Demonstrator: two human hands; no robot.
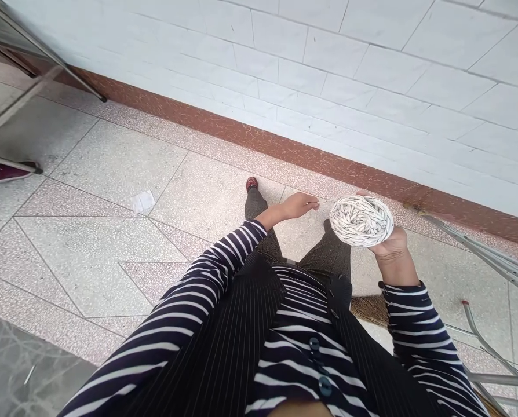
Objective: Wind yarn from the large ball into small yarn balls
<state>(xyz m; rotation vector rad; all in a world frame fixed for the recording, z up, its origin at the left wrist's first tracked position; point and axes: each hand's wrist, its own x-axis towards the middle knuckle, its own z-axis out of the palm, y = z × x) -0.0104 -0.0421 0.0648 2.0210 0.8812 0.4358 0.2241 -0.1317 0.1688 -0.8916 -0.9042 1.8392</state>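
A thick, round ball of white yarn (361, 221) with dark flecks rests in my right hand (391, 243). The fingers of that hand curl beneath and behind the ball, largely hidden by it. Left of the ball, my left hand (300, 205) is closed in a pinch, its fingertips pointing at the ball. A thin, faint strand of yarn (325, 201) appears to run from those fingertips to the ball's upper left edge. Both hands are held out in front of my body, above the floor.
A white tiled wall (285, 52) with a reddish-brown skirting (224, 116) stands ahead. Metal legs (46, 46) and another person's shoe (11, 172) are at left. White paper (143, 201) lies on the floor. Straw bristles (367, 308) and metal tubing (474, 324) are at right.
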